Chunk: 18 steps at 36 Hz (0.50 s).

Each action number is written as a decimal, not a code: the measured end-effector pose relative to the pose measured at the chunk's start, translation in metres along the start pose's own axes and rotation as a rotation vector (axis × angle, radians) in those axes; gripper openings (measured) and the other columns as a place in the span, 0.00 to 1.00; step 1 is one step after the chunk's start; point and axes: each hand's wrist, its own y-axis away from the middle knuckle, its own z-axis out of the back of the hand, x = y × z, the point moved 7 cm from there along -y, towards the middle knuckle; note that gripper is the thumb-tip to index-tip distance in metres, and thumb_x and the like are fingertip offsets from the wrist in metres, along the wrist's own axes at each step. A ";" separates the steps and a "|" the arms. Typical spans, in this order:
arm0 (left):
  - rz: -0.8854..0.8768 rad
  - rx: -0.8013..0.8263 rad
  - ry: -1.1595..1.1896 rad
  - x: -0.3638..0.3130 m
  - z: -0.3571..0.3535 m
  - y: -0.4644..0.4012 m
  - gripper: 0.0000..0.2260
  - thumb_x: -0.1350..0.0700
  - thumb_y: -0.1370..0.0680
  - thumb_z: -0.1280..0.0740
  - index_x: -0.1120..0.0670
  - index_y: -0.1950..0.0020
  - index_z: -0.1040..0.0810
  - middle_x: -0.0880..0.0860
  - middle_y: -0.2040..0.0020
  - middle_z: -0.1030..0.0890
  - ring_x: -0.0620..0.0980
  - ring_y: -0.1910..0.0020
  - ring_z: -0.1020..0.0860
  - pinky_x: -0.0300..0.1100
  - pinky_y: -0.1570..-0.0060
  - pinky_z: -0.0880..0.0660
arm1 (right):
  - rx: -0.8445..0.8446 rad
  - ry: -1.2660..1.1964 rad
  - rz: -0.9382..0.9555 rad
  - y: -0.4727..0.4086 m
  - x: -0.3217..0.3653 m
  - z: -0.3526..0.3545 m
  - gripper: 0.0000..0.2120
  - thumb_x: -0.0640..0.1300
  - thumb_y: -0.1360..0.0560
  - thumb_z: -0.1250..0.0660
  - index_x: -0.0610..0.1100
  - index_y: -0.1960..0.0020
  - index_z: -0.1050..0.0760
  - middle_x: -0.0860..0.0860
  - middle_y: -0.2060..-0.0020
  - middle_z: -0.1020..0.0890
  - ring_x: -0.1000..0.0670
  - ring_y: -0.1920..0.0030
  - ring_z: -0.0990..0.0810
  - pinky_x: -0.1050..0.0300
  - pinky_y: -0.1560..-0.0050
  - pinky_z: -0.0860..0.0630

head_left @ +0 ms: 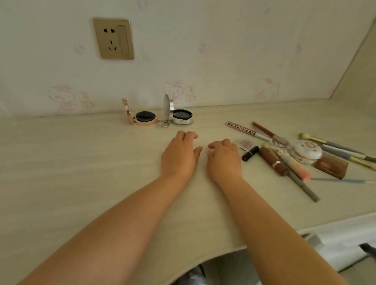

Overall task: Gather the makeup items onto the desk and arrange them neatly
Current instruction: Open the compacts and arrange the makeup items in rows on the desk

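Observation:
Both my hands rest palm down, side by side, on the pale wooden desk [64, 176]. My left hand [180, 154] and my right hand [224, 160] hold nothing, fingers loosely curled. Behind them two open compacts stand by the wall: a rose-gold compact [144, 117] and a silver compact [181, 116]. To the right lies a loose pile: a black lipstick [249, 153], a small pink palette [244, 143], a COLORKEY tube [241, 128], a brown tube [272, 160], a round white floral case [307, 151], a brown palette [331, 166] and several brushes [342, 150].
A wall socket [113, 38] sits on the patterned wall above the desk. The desk's curved front edge [193, 267] runs below my forearms. A side panel [373, 68] closes the desk at the right. A white ledge [345, 235] lies lower right.

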 end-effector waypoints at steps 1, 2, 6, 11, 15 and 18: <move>-0.016 0.010 0.005 -0.008 -0.003 0.004 0.15 0.51 0.22 0.37 0.51 0.36 0.29 0.52 0.39 0.28 0.51 0.44 0.24 0.49 0.52 0.26 | -0.011 -0.026 -0.012 0.007 -0.005 0.006 0.16 0.39 0.22 0.44 0.41 0.36 0.28 0.43 0.39 0.28 0.43 0.38 0.32 0.56 0.40 0.38; -0.033 0.019 0.009 -0.017 -0.005 0.008 0.15 0.51 0.22 0.37 0.51 0.36 0.29 0.52 0.39 0.28 0.51 0.44 0.24 0.49 0.52 0.26 | -0.026 -0.052 -0.025 0.013 -0.011 0.012 0.17 0.38 0.23 0.43 0.41 0.36 0.28 0.43 0.39 0.27 0.43 0.38 0.32 0.56 0.40 0.37; -0.076 0.017 0.052 -0.056 -0.014 0.017 0.14 0.50 0.21 0.40 0.51 0.36 0.29 0.52 0.39 0.27 0.52 0.46 0.23 0.47 0.54 0.27 | -0.173 -0.065 -0.041 0.034 -0.038 0.047 0.16 0.35 0.25 0.42 0.41 0.39 0.26 0.44 0.41 0.25 0.43 0.38 0.32 0.56 0.40 0.38; -0.187 0.059 0.115 -0.112 -0.031 0.019 0.14 0.49 0.21 0.40 0.53 0.37 0.28 0.53 0.40 0.25 0.53 0.44 0.25 0.48 0.51 0.28 | -0.316 0.062 -0.158 0.049 -0.092 0.087 0.14 0.37 0.25 0.42 0.44 0.42 0.24 0.45 0.45 0.23 0.42 0.43 0.31 0.53 0.44 0.36; -0.286 0.104 0.093 -0.149 -0.047 0.020 0.15 0.52 0.23 0.37 0.52 0.36 0.29 0.53 0.40 0.25 0.54 0.40 0.29 0.47 0.46 0.30 | -0.397 0.078 -0.267 0.059 -0.132 0.107 0.14 0.38 0.25 0.41 0.44 0.41 0.24 0.44 0.43 0.24 0.41 0.41 0.31 0.51 0.44 0.36; -0.331 0.150 0.115 -0.171 -0.059 0.016 0.14 0.54 0.23 0.36 0.51 0.37 0.27 0.52 0.41 0.23 0.53 0.39 0.30 0.47 0.44 0.31 | -0.386 0.059 -0.342 0.060 -0.159 0.113 0.15 0.39 0.23 0.43 0.44 0.39 0.26 0.43 0.41 0.26 0.41 0.41 0.33 0.50 0.42 0.36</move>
